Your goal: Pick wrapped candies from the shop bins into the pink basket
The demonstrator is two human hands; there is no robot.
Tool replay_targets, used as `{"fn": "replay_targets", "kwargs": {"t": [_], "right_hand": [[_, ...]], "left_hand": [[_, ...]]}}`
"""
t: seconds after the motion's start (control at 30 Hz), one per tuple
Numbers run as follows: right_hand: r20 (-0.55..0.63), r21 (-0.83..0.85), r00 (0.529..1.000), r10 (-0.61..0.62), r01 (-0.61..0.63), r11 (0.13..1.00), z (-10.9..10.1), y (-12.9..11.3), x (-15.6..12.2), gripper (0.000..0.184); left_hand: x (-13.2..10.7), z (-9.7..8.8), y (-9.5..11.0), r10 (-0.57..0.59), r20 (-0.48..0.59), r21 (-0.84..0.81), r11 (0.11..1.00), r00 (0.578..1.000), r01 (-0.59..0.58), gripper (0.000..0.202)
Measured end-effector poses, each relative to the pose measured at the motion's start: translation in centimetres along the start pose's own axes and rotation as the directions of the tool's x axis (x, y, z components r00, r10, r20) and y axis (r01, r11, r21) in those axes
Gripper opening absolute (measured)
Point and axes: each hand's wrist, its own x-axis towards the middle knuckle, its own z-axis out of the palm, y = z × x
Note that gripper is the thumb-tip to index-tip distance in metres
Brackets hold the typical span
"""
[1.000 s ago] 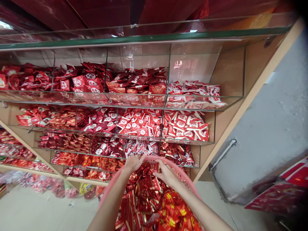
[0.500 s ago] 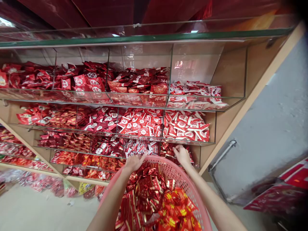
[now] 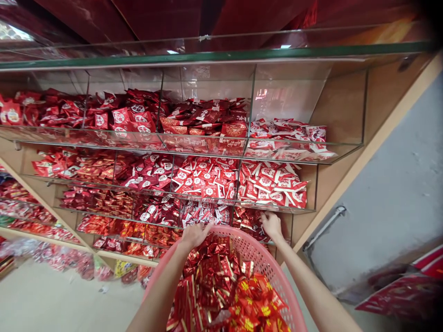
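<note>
A pink plastic basket [image 3: 258, 256] full of red and gold candy packets [image 3: 221, 286] rests against the glass shelves. My left hand [image 3: 194, 234] grips the basket's far rim, fingers curled over it. My right hand [image 3: 272, 224] reaches past the basket into the third shelf's right-hand bin, fingers closed among dark red packets [image 3: 249, 220]; what it holds is hidden.
Tiered glass bins [image 3: 207, 147] hold red wrapped candies, with red-and-white packets [image 3: 273, 184] on the right. A wooden side panel [image 3: 349, 152] and grey wall [image 3: 398, 184] lie to the right. More red packs [image 3: 398, 290] sit at lower right.
My right hand left the basket's contents and moved up and right into the shelf bin. My left hand stayed on the rim. The view shifted slightly.
</note>
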Motion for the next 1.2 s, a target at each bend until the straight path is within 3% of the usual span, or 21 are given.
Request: {"fn": "replay_targets", "kwargs": {"t": [0.1, 0.23, 0.4, 0.6, 0.73, 0.9, 1.07, 1.2], "right_hand": [[-0.042, 0.19, 0.997, -0.07, 0.077, 0.979, -0.8, 0.7, -1.1, 0.027], [-0.041, 0.549, 0.988, -0.151, 0.149, 0.823, -2.2, 0.7, -3.5, 0.023], [0.054, 0.696, 0.984, -0.17, 0.085, 0.713, -3.8, -1.2, -6.5, 0.027], [0.244, 0.726, 0.924, -0.295, 0.027, 0.687, -3.8, -4.4, -9.7, 0.029], [0.405, 0.701, 0.844, -0.352, -0.04, 0.712, -2.3, -6.1, -11.7, 0.028], [0.493, 0.673, 0.79, -0.365, -0.081, 0.735, 0.2, -6.9, -13.0, 0.025], [0.611, 0.617, 0.746, -0.266, -0.238, 0.75, 2.0, -7.0, -14.0, 0.024], [0.713, 0.552, 0.69, -0.121, -0.447, 0.704, 2.7, -7.0, -14.8, 0.027]], "left_hand": [[0.0, 0.1, 0.0, 0.005, -0.005, -0.008, 1.0, 1.0, -0.005, 0.09], [0.1, 0.1, 0.0, 0.002, 0.005, 0.01, 1.0, 1.0, -0.002, 0.09], [0.2, 0.1, 0.0, -0.011, 0.009, 0.022, 1.0, 1.0, 0.011, 0.092], [0.1, 0.0, 0.0, 0.004, 0.017, 0.02, 1.0, 1.0, -0.004, 0.094], [0.0, 0.0, -0.1, 0.006, 0.022, 0.021, 1.0, 1.0, -0.007, 0.091], [0.0, 0.2, -0.2, -0.001, 0.029, 0.027, 1.0, 1.0, 0.0, 0.089], [0.1, 0.4, -0.2, -0.009, 0.019, 0.037, 0.999, 1.0, 0.009, 0.09], [0.1, 0.4, -0.3, -0.016, 0.023, 0.026, 1.0, 1.0, 0.015, 0.093]]}}
